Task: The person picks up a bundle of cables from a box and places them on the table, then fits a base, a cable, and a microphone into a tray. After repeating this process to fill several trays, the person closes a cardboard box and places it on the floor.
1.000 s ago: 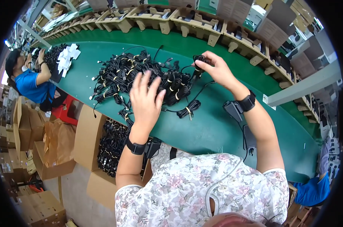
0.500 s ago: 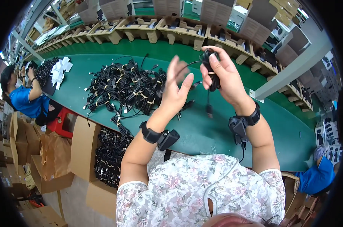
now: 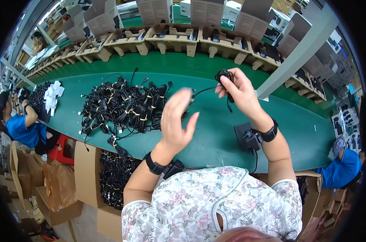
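Note:
My right hand [image 3: 242,92] is raised over the green table, its fingers wrapped round a coiled black cable [image 3: 223,75]. One end of that cable sticks out leftward, and another short end hangs below the fingers. My left hand [image 3: 175,123] is held up beside the loose end, fingers stretched and thumb apart, slightly smeared at the tips. It appears to hold nothing. Just left of it lies a heap of black cables [image 3: 118,103], many tied with pale bands and showing metal plugs. Some of the heap is hidden behind my left hand.
Moulded brown trays [image 3: 173,38] line the raised far ledge. A grey metal post [image 3: 300,50] rises at the right. An open carton [image 3: 87,173] at the lower left holds more black cables. People in blue sit at the left and right, beside the green table [image 3: 215,141].
My right hand has lowered slightly with the coiled cable, and its hanging plug no longer shows. My left hand has moved down and left. The whole view has shifted a little.

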